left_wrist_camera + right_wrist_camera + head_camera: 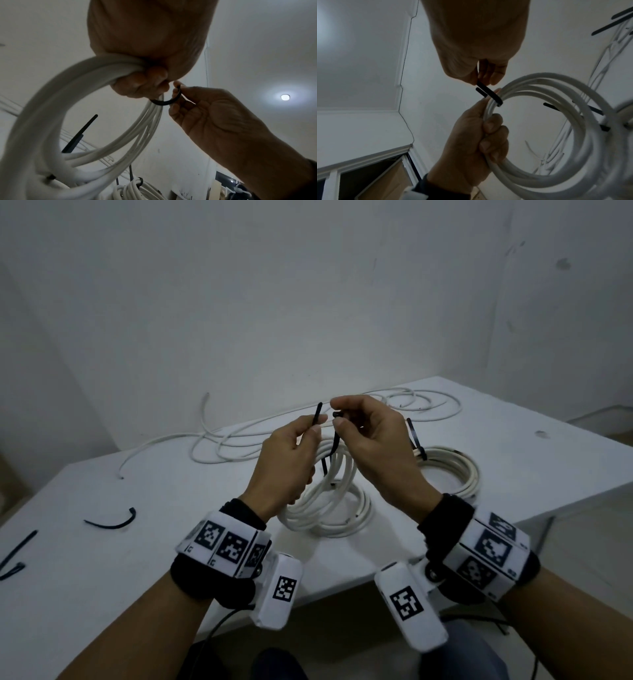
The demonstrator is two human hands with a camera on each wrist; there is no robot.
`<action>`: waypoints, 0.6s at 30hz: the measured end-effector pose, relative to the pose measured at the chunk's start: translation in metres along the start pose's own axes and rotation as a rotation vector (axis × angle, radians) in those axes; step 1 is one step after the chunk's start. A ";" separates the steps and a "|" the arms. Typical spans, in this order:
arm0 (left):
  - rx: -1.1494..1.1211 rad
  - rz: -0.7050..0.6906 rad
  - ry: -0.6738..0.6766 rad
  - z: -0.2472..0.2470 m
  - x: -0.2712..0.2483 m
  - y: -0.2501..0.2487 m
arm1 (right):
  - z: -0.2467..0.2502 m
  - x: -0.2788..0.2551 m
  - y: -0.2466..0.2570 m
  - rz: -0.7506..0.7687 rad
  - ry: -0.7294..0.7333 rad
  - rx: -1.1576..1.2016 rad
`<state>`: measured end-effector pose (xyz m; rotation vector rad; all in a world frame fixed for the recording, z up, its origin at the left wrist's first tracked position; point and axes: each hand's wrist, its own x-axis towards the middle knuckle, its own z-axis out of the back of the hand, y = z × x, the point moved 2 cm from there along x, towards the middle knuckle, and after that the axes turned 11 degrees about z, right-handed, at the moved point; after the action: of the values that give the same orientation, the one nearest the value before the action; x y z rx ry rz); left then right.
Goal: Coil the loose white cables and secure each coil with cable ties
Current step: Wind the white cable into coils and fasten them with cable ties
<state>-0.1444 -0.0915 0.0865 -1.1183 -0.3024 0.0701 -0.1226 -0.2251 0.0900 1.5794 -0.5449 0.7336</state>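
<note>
Head view shows the coil [329, 501] lifted over the table [137, 542], a black tie [335, 440] looped round it. Your left hand [287, 463] clenches the coil and pinches the tie's tail; your right hand [373, 440] pinches the tie's head. A tied coil [452, 470] lies just beside.

Smooth plastic on a matt table

White cable coil [329, 501] has smooth plastic sheathing; black cable tie [318, 415] looks matt plastic; table [144, 542] painted matt.
</note>
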 end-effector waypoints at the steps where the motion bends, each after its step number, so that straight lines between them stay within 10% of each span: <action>1: 0.030 -0.016 -0.011 0.001 0.001 0.001 | 0.000 0.000 -0.001 -0.002 0.004 0.018; 18: 0.209 -0.085 -0.110 -0.002 -0.003 0.007 | 0.006 -0.002 -0.015 -0.100 0.049 0.226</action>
<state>-0.1457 -0.0905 0.0788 -0.8948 -0.4307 0.0856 -0.1121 -0.2294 0.0778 1.7793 -0.3535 0.7767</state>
